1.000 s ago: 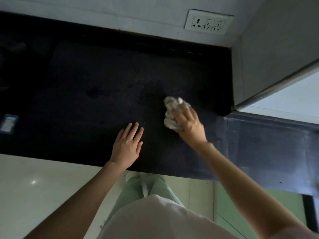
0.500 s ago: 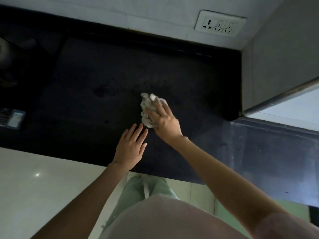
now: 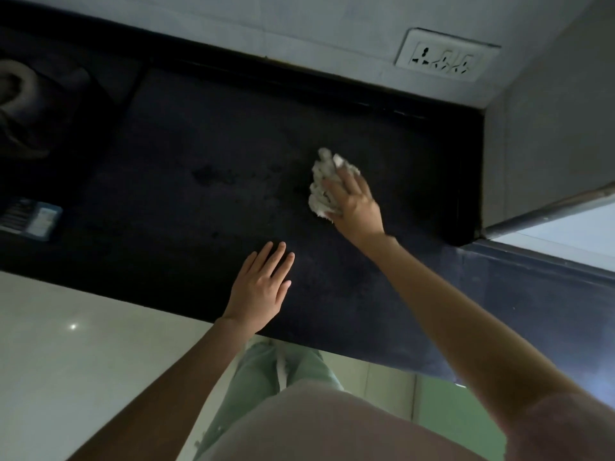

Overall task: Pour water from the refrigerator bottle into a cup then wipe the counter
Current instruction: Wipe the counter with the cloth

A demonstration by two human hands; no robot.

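Observation:
A crumpled white cloth (image 3: 322, 183) lies on the dark counter (image 3: 206, 207), pressed down under my right hand (image 3: 354, 202), whose fingers grip it. Darker wet-looking patches (image 3: 216, 176) mark the counter to the left of the cloth. My left hand (image 3: 263, 284) rests flat on the counter near its front edge, fingers together and holding nothing. No bottle or cup is in view.
A small blue-edged object (image 3: 31, 219) lies at the counter's left. A dim round shape (image 3: 16, 91) sits at the far left back. A grey cabinet side (image 3: 545, 134) walls off the right end. A white socket plate (image 3: 447, 54) is on the back wall.
My right hand slid the cloth left toward my left hand, then back to the right and slightly farther from me. My left hand stayed flat in place.

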